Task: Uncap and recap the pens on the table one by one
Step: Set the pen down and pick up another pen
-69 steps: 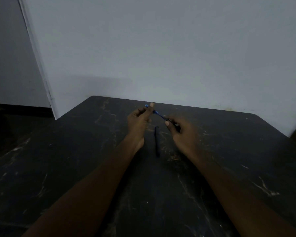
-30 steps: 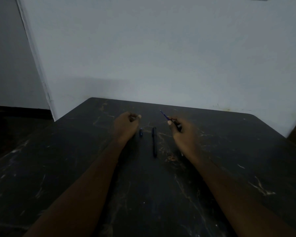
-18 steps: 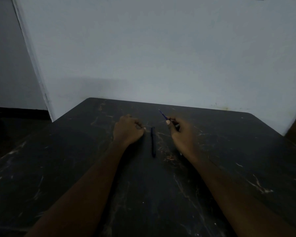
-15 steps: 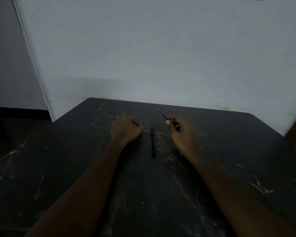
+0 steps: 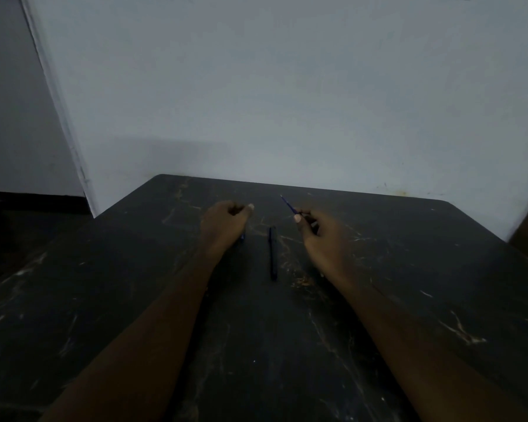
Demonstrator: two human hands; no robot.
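Note:
My right hand point(image 5: 320, 236) pinches an uncapped blue pen point(image 5: 288, 205) whose tip points up and to the left, above the table. My left hand point(image 5: 224, 223) hovers low over the table with its fingers curled and the thumb against them. Nothing shows between its fingertips. A sliver of the blue cap point(image 5: 242, 237) peeks out at the hand's lower right edge. Whether the hand touches the cap I cannot tell. A capped black pen point(image 5: 272, 254) lies on the table between my hands, pointing away from me.
The dark, scratched table point(image 5: 409, 269) stands against a pale wall point(image 5: 287, 102). Its far edge is just beyond my hands. A dark floor lies off to the left point(image 5: 19, 233).
My left hand let go of the blue cap, moved right over it, then drew back slightly left with the thumb raised. My right hand has kept hold of the blue pen, hardly moving.

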